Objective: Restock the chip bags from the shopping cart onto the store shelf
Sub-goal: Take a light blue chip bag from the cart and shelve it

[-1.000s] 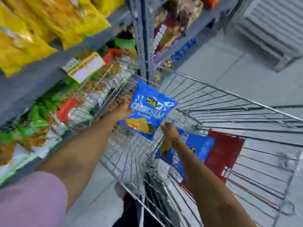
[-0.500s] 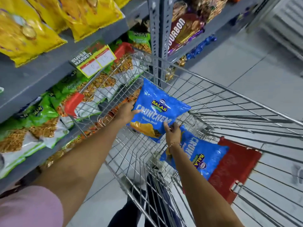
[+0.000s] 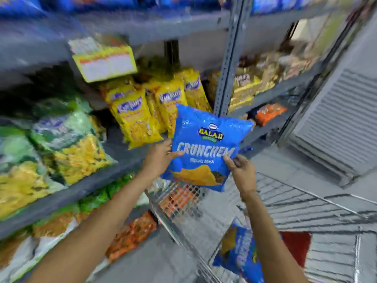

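Both hands grip one blue Crunchem chip bag (image 3: 206, 148), held upright in the air in front of the grey shelf (image 3: 114, 162), above the near corner of the wire shopping cart (image 3: 285, 203). Left hand (image 3: 158, 158) clasps the bag's left edge, thumb on the front face; right hand (image 3: 242, 172) pinches the lower right corner, fingers curled behind. Bag touches no shelf board. Just behind it, yellow snack bags (image 3: 138, 117) stand on the shelf; green and yellow bags (image 3: 67, 144) lie further left, blurred. A second blue chip bag (image 3: 238, 252) lies in the cart beside a red flat item (image 3: 295, 246). Yellow price tag (image 3: 106, 60) hangs from the upper shelf edge.
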`<action>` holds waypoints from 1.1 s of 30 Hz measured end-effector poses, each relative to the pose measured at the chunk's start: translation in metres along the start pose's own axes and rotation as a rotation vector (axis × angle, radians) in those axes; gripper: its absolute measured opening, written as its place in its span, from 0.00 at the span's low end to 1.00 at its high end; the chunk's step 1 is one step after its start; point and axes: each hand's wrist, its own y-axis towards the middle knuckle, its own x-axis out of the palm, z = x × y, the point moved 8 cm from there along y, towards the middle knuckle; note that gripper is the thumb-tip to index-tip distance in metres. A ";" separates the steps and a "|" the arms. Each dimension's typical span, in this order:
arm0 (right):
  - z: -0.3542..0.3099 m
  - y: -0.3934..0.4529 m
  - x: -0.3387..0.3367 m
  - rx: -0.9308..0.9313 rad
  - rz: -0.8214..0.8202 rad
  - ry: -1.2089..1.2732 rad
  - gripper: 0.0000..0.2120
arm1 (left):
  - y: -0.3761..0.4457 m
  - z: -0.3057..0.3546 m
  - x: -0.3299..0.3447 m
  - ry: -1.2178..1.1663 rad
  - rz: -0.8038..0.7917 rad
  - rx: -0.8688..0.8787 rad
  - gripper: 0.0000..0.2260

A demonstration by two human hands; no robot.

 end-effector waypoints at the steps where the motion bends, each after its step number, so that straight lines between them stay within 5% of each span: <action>1: -0.032 -0.003 -0.001 -0.050 0.002 0.029 0.14 | -0.005 0.027 -0.025 -0.007 0.042 0.054 0.10; 2: -0.064 -0.008 0.000 -0.101 0.006 0.066 0.04 | -0.010 0.052 -0.049 -0.023 0.072 0.096 0.08; 6: -0.179 -0.025 0.014 -0.254 0.007 0.159 0.25 | -0.029 0.124 -0.135 -0.153 0.160 0.189 0.08; 14: -0.346 -0.045 0.090 -0.466 -0.131 0.336 0.13 | -0.066 0.198 -0.294 -0.092 0.438 0.328 0.06; 18: -0.408 -0.034 0.145 -0.496 -0.216 0.392 0.25 | -0.074 0.217 -0.368 0.070 0.647 0.327 0.16; 24: -0.454 0.000 0.248 -0.451 -0.359 0.328 0.29 | -0.051 0.205 -0.443 0.065 0.777 0.246 0.05; 33: -0.450 0.035 0.326 -0.394 -0.502 0.212 0.28 | -0.011 0.163 -0.467 0.160 0.874 0.054 0.16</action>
